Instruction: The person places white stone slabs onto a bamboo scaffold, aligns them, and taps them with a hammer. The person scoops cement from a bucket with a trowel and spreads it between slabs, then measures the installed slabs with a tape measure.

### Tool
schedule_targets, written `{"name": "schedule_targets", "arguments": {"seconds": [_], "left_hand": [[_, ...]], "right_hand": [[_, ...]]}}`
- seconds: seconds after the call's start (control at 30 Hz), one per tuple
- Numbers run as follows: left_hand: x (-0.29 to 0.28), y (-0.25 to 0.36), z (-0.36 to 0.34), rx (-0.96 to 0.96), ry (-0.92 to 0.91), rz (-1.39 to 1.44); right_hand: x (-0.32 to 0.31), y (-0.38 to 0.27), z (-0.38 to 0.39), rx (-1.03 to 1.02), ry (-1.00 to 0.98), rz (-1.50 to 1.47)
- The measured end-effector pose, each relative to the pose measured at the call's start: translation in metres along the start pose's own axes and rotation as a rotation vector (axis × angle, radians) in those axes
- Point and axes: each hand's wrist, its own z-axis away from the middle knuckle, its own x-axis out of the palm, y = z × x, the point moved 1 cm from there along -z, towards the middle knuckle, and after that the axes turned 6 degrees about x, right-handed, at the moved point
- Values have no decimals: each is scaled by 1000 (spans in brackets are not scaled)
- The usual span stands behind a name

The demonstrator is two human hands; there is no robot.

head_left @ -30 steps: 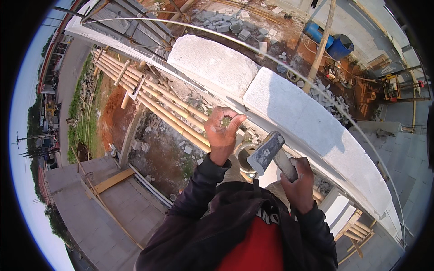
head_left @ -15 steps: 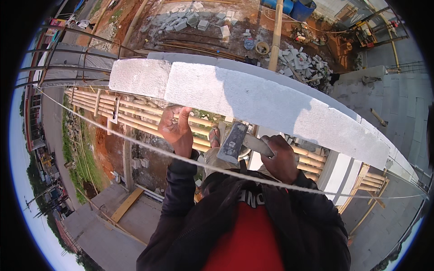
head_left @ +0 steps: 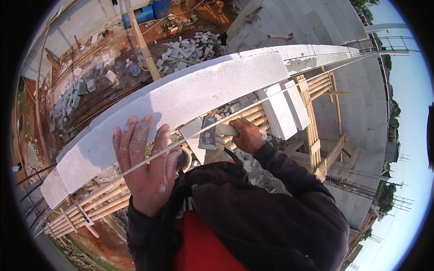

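Note:
My left hand [head_left: 144,167] has its fingers extended, slightly apart and dusted grey, against or just in front of the row of white blocks [head_left: 212,77]; contact is unclear. A taut white string [head_left: 266,99] crosses it diagonally. My right hand [head_left: 247,135] grips a mallet by its stout, pale handle [head_left: 226,129], its dark grey head [head_left: 207,133] below the blocks, right of my left hand.
Bamboo scaffold poles [head_left: 99,205] run below the blocks, with loose white blocks [head_left: 275,113] at right. Beyond lie rubble [head_left: 190,54], a blue barrel [head_left: 162,7] and an upright pole [head_left: 140,36]. Rebar [head_left: 31,189] projects at left; a block wall [head_left: 361,135] stands right.
The view has swung round along the blocks. My left hand has gone from curled fingers to extended ones, further left. My right hand still holds the mallet.

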Motion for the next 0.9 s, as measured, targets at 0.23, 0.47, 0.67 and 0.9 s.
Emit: {"name": "schedule_targets", "arguments": {"seconds": [0.23, 0.47, 0.67, 0.9], "left_hand": [[42, 19, -55, -147, -155, -258], [57, 14, -51, -177, -103, -312], [55, 17, -53, -176, -113, -313], [55, 17, -57, -174, -140, -313]], "right_hand": [[-45, 67, -20, -168, -12, 149], [-59, 84, -59, -310, -127, 273], [-70, 83, -66, -388, -99, 163], [-72, 87, -68, -270, -153, 32]]}}
